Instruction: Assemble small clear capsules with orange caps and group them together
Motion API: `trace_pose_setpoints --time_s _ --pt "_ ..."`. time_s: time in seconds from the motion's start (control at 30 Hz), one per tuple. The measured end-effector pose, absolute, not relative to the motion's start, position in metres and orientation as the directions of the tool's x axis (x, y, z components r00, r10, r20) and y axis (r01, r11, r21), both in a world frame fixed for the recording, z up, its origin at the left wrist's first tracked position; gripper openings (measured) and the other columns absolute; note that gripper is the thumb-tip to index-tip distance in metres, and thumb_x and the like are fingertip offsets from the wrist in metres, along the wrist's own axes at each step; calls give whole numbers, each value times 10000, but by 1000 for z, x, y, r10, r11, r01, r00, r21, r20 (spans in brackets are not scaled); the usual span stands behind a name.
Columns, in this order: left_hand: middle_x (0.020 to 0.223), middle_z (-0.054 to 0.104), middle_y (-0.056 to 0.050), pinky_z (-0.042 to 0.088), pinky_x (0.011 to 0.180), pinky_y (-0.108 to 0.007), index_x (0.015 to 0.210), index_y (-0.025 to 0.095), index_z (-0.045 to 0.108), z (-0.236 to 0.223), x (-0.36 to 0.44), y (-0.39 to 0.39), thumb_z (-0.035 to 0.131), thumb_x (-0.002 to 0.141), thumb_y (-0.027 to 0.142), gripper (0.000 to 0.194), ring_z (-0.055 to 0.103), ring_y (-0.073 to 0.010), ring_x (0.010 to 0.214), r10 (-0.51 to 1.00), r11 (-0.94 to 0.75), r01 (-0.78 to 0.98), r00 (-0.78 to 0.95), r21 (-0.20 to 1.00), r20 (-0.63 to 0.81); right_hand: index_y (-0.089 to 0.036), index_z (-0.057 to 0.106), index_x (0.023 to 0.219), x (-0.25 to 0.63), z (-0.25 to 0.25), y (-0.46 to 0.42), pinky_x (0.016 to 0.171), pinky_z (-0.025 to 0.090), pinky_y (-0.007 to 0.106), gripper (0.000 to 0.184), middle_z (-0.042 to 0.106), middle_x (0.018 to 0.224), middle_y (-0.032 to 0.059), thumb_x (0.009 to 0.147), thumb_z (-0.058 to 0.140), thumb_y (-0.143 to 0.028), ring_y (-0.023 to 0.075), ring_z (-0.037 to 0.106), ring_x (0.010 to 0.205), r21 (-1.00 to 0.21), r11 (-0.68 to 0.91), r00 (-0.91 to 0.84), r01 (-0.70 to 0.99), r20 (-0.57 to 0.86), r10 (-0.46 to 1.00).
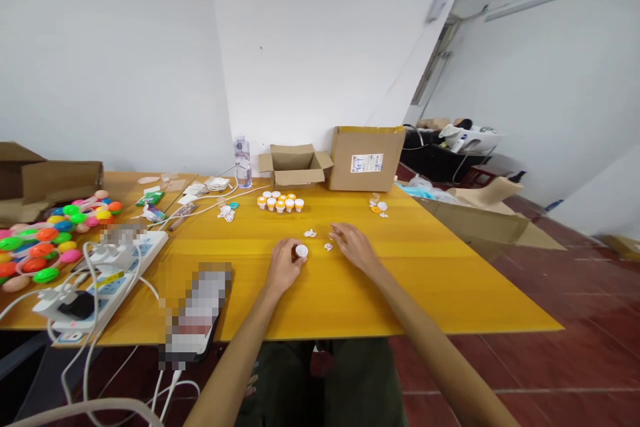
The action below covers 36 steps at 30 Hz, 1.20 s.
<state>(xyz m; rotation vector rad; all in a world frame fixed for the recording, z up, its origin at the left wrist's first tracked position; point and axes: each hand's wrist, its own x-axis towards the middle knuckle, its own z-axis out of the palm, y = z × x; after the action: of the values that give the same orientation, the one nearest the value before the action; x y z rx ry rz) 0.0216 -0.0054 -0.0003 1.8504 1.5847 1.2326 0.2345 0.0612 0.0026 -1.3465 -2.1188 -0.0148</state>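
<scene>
My left hand [284, 267] is closed around a small round white cup-like piece [301, 251], gripped between thumb and fingers just above the table. To its right, my right hand [356, 247] has its thumb and fingertips brought together; something small and clear may be between them, too small to make out. Between the two hands lie a little pile of white cut-out pieces [310, 233] and a single white piece [328, 247] with dark marks. Farther back stands a cluster of small tubs with white lids and orange rims [281, 203].
A small open carton [296, 167] and a larger closed box [367, 160] stand against the wall beside a water bottle [243, 161]. Loose parts [380, 207] lie back right. At left are a phone [197, 313], a power strip [113, 280] with cables and colourful plastic eggs [47, 250].
</scene>
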Motion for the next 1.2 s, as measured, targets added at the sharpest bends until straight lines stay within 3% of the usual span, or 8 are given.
trace_pose_setpoints --time_s 0.17,0.37,0.53,0.77,0.93,1.2 --pt "910 690 -34 456 876 -371 921 225 669 -2 21 -6 714 679 109 272 621 -226 930 933 -273 570 -38 775 357 -254 653 1195 225 7 51 917 476 412 300 661 1208 109 955 474 -268 257 593 1079 -93 555 -386 827 625 679" --pt "1002 709 -55 471 929 -366 956 218 680 -2 19 3 742 700 216 263 643 -217 970 944 -262 359 -96 896 315 -250 712 1043 199 14 50 943 400 415 235 647 1227 116 949 497 -239 274 518 1165 98 565 -527 819 514 676" --pt "963 737 -51 504 911 -351 888 208 712 4 15 34 635 745 134 178 666 -201 925 971 -193 237 -95 952 220 -239 726 1010 188 11 54 943 381 408 247 655 1215 113 940 496 -181 271 507 1182 97 548 -527 831 451 720" --pt "792 724 -25 539 836 -339 749 212 753 13 16 72 707 594 68 216 653 -190 779 931 -356 329 205 875 302 -235 713 1027 181 3 56 926 383 413 271 657 1192 116 907 502 -116 277 525 1136 53 553 -503 832 493 710" --pt "740 699 -26 541 766 -314 677 203 733 4 17 80 715 667 156 51 636 -176 721 907 -420 343 171 840 384 -224 710 1021 176 0 62 916 381 427 234 655 1170 129 922 507 -160 280 537 1094 50 546 -497 836 491 716" --pt "743 718 -11 527 790 -323 761 208 738 1 15 77 621 721 95 168 649 -185 762 935 -354 328 106 876 338 -209 695 1020 166 9 67 882 399 400 270 677 1094 133 910 478 -93 271 555 1053 28 503 -454 864 475 754"
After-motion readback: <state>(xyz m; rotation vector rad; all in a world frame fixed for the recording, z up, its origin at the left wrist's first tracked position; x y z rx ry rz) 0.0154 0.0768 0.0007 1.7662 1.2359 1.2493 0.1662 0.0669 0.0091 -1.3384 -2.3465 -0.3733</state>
